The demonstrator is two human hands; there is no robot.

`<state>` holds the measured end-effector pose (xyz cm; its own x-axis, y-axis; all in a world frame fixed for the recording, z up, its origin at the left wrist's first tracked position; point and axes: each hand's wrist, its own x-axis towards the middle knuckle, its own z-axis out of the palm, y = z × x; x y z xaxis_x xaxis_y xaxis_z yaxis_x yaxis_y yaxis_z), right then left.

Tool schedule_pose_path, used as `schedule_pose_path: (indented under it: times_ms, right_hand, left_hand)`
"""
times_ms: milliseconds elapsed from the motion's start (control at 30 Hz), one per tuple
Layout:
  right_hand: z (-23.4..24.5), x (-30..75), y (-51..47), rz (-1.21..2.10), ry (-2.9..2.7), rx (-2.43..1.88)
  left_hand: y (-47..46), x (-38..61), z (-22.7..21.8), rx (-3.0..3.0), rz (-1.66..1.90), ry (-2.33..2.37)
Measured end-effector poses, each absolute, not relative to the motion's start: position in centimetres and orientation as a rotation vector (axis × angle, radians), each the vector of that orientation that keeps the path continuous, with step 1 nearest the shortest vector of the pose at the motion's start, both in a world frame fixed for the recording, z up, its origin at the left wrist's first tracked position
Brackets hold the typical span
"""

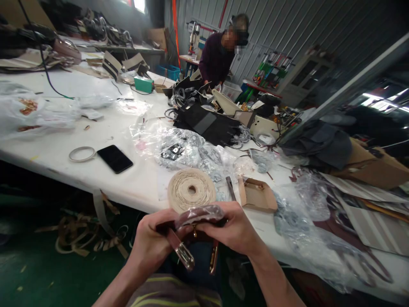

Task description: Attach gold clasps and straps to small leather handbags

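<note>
Both my hands hold a dark red-brown leather strap piece (198,215) wrapped in clear plastic, just in front of the table's near edge. My left hand (151,243) grips its left end, fingers closed. My right hand (233,228) pinches its right end. Two short strap ends with metal buckles (185,255) hang down below the hands. Right behind the hands, a flat roll of cream tape (191,189) lies on the white table (60,157).
A black phone (115,158) and a thin ring (82,154) lie at left. Clear bags of metal parts (188,149), a small open cardboard box (257,195) and black bag panels (207,123) crowd the middle. Another person (220,53) works at the far end. Strap scraps (79,238) lie on the floor.
</note>
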<state>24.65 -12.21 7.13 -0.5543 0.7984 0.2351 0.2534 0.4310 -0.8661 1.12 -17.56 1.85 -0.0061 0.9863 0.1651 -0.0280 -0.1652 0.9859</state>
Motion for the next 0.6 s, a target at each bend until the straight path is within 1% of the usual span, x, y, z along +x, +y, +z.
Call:
schedule_pose_path:
  times_ms: [67,200,267,333,467,533,600]
  right_hand:
    - [7.4,24.5,-12.9,0.948,-2.069,-0.765]
    - [8.3,24.4,-14.8,0.524,-2.245,-0.642]
    - [8.5,24.5,-15.4,0.435,-2.278,-0.632]
    - [8.4,24.5,-15.4,0.504,-2.231,-0.613]
    - [7.5,24.3,-14.7,0.789,-2.100,-0.594]
    - [7.3,24.2,-14.7,0.776,-2.079,-0.637]
    - [7.5,24.1,-15.0,0.675,-2.080,-0.672]
  left_hand:
    - [-17.9,0.9,2.3,1.464,1.408,1.070]
    - [-18.4,0.2,3.3,1.728,1.558,0.980]
    - [-18.6,-0.1,3.5,1.832,1.607,0.949]
    - [-18.7,-0.2,3.6,1.903,1.629,0.900]
    - [-18.8,-0.2,3.6,1.911,1.629,0.892]
    - [-19.1,-0.1,3.6,1.855,1.606,0.971]
    - [-19.6,-0.2,3.4,1.777,1.534,1.084]
